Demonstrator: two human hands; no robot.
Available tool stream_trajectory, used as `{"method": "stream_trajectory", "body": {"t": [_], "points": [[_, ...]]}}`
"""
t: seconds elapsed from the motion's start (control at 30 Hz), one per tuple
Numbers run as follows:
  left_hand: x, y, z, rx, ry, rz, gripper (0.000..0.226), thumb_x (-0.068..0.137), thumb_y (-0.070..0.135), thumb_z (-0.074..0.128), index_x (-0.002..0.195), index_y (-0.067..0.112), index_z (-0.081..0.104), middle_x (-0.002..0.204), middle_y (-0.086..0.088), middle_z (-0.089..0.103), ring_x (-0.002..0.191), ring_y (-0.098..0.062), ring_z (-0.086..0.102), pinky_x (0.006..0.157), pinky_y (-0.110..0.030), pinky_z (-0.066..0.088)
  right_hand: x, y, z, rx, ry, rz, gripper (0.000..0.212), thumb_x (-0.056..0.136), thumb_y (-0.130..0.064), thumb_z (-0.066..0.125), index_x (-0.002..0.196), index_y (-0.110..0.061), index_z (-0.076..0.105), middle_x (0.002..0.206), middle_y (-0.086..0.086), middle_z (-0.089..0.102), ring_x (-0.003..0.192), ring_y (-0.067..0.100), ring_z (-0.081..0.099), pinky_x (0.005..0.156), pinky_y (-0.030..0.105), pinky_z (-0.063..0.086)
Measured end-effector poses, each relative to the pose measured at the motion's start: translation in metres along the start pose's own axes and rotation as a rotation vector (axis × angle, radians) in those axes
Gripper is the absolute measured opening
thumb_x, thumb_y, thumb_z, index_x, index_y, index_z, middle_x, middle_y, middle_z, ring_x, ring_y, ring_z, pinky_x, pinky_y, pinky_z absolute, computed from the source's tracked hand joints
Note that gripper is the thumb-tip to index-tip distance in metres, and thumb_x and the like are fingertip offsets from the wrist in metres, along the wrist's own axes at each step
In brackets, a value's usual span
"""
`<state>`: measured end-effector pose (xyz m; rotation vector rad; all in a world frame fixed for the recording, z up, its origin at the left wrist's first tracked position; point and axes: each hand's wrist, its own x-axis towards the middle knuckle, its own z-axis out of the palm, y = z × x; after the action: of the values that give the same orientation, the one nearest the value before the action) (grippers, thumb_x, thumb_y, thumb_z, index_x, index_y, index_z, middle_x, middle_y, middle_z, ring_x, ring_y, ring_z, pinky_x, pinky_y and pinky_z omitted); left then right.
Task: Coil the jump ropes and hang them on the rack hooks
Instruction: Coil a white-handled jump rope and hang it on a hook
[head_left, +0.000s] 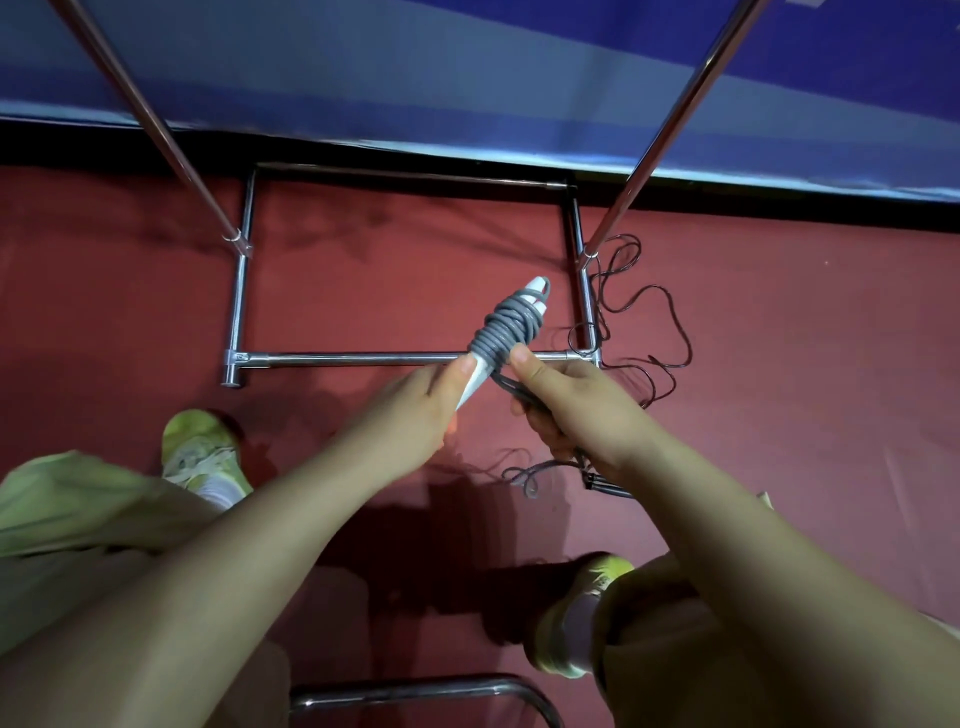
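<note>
Above the red floor (363, 291), just in front of the near bar of the rack base (363, 357), the left hand (415, 410) pinches the white handles (480, 376) of a grey jump rope (506, 327), its cord already wound in tight turns round the handles. The right hand (566, 410) has its fingers curled round the remaining grey cord, thumb pressing near the last turn; the loose tail hangs to the floor below it. To finish well, I judge each turn should lie snug against the one before, with tension kept by the right hand, and the end tucked under so it cannot unwind. A second, black rope (644, 322) lies uncoiled by the rack's right near corner. No hooks are in view.
</note>
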<state>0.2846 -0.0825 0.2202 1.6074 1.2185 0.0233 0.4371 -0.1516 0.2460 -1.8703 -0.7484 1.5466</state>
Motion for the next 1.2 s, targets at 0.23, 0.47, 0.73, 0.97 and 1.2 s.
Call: {"method": "stream_trajectory", "body": {"t": [0.23, 0.47, 0.73, 0.97, 1.2], "points": [[0.001, 0.002, 0.001, 0.136, 0.025, -0.013, 0.042, 0.089, 0.058, 0.044, 0.093, 0.018, 0.054, 0.089, -0.002, 0.059, 0.087, -0.025, 0.056, 0.072, -0.034, 0.040, -0.001, 0.002, -0.001, 0.058, -0.011, 0.033, 0.062, 0.091, -0.062, 0.037, 0.083, -0.005, 0.060, 0.048, -0.005, 0.039, 0.042, 0.009, 0.027, 0.045, 0.023, 0.021], [0.000, -0.002, 0.001, 0.116, 0.050, -0.021, 0.045, 0.063, 0.066, 0.064, 0.084, 0.029, 0.050, 0.076, 0.003, 0.063, 0.073, -0.021, 0.060, 0.063, -0.037, 0.044, 0.000, 0.001, 0.004, 0.066, 0.030, 0.068, 0.056, 0.091, -0.062, 0.042, 0.065, -0.014, 0.053, 0.051, -0.001, 0.029, 0.045, 0.012, 0.019, 0.048, 0.028, 0.013], [-0.007, 0.010, -0.013, -0.591, -0.468, -0.215, 0.064, 0.067, 0.066, 0.041, 0.099, 0.015, 0.064, 0.083, -0.014, 0.073, 0.072, -0.027, 0.070, 0.074, -0.043, 0.055, 0.003, 0.002, -0.002, 0.097, 0.095, -0.025, 0.038, 0.078, -0.047, 0.044, 0.071, -0.009, 0.047, 0.048, 0.001, 0.024, 0.041, 0.013, 0.017, 0.048, 0.030, 0.010], [-0.011, 0.004, -0.011, -0.876, -0.849, -0.286, 0.074, 0.078, 0.070, 0.027, 0.085, 0.007, 0.065, 0.062, -0.003, 0.053, 0.041, -0.010, 0.042, 0.049, -0.025, 0.047, -0.002, -0.003, -0.003, 0.116, -0.040, -0.134, 0.028, 0.083, -0.042, 0.040, 0.069, -0.019, 0.033, 0.059, 0.004, 0.020, 0.048, 0.013, 0.018, 0.051, 0.035, 0.013], [-0.009, 0.013, -0.007, -0.642, -0.539, -0.230, 0.062, 0.087, 0.062, 0.027, 0.081, 0.010, 0.061, 0.058, -0.006, 0.057, 0.038, -0.009, 0.028, 0.050, -0.025, 0.031, 0.003, -0.001, -0.005, -0.270, -0.012, -0.109, 0.050, 0.101, -0.052, 0.025, 0.062, -0.021, 0.033, 0.046, -0.011, 0.029, 0.042, 0.008, 0.022, 0.050, 0.026, 0.018]]}}
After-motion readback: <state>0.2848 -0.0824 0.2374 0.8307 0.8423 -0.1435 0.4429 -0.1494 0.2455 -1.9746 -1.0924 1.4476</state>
